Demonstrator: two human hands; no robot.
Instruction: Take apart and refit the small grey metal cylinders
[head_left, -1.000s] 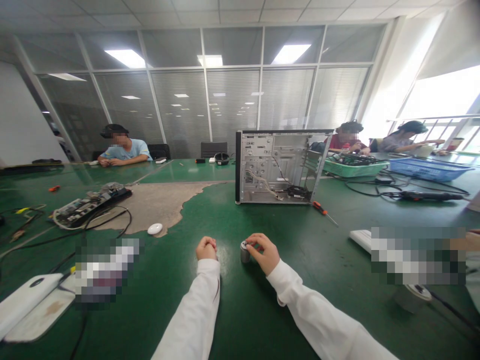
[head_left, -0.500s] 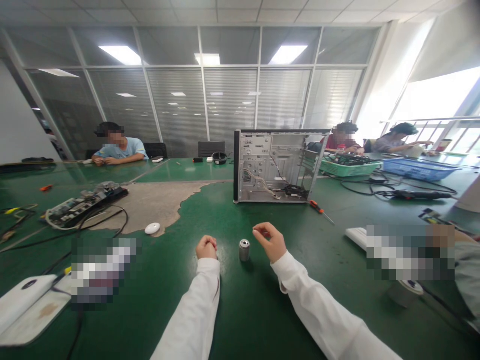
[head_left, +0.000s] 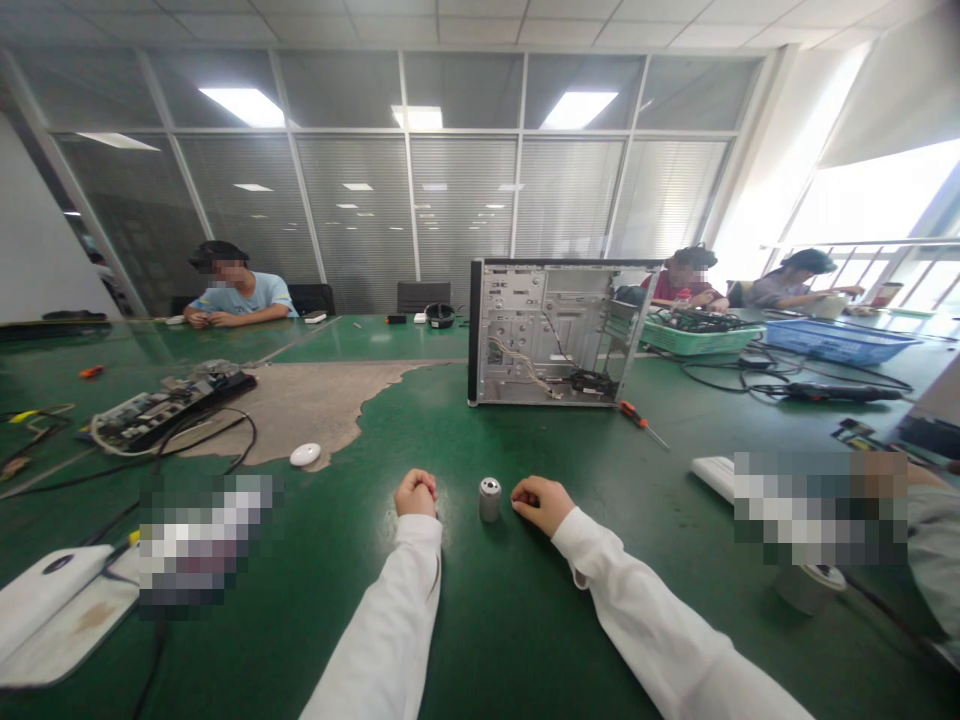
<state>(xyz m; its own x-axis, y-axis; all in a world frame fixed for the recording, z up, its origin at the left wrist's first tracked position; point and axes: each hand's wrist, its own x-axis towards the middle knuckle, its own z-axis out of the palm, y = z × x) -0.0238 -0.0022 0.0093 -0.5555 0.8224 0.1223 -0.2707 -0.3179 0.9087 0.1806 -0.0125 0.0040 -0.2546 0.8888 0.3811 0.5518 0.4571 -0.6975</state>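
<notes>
- metal cylinder (head_left: 490, 500) stands upright on the green bench (head_left: 450, 430), between the two hands, touching neither; right hand sits nearer
- left hand (head_left: 416, 492): curled in a loose fist, nothing visible in it; right hand (head_left: 541, 503): fingers bent, tips drawn in beside the cylinder; can't tell if fully closed or if something small is tucked inside
- main risk, my read: a knock topples the cylinder; cause would be a sideways nudge from either hand, or a loose white cuff (head_left: 589, 545) brushing past
- if it tips, the round wall could roll on the slick bench, maybe up to the computer case (head_left: 551, 335)
- smooth side might slip in a light fingertip pinch; I'd want a fuller wrap
- screwdriver (head_left: 643, 422) lies near the case; a bump could set it turning
- materials: cylinder is dull grey, metallic-looking, paler flat top with small dark holes; case is a boxy bare-metal shell, dark front edge, open side, thin loose wires inside
- bench top glossy green, torn to a matte beige patch (head_left: 292, 400) with ragged edge; glossy white disc (head_left: 305, 456) sits at that edge; green basket (head_left: 697, 336) behind, cables heaped in it
</notes>
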